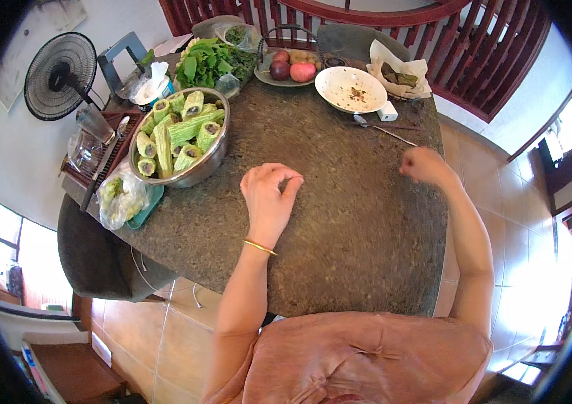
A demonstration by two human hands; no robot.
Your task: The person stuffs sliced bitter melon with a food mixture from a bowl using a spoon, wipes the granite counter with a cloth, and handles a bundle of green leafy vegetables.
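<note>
My left hand [272,189] hovers over the middle of the stone-look tabletop [346,227], thumb and forefinger meeting in a loop with nothing visible between them. A gold bangle [259,247] circles that wrist. Over the table's right edge is my right hand [423,165], curled and a little blurred. The handle end of a metal spoon [387,133] reaches it; whether the fingers grip it cannot be told. Left of my left hand, a steel basin [205,169] holds several cut pieces of ridged green gourd [190,129], some with dark filling in their hollow ends.
A white bowl [334,83] with food scraps stands beyond the spoon, beside a paper-lined basket [419,83]. Fruit fills a handled tray [266,76]; leafy greens [205,63] lie behind the basin. At left are a knife [98,174], a plastic bag [119,197] and a fan [59,76].
</note>
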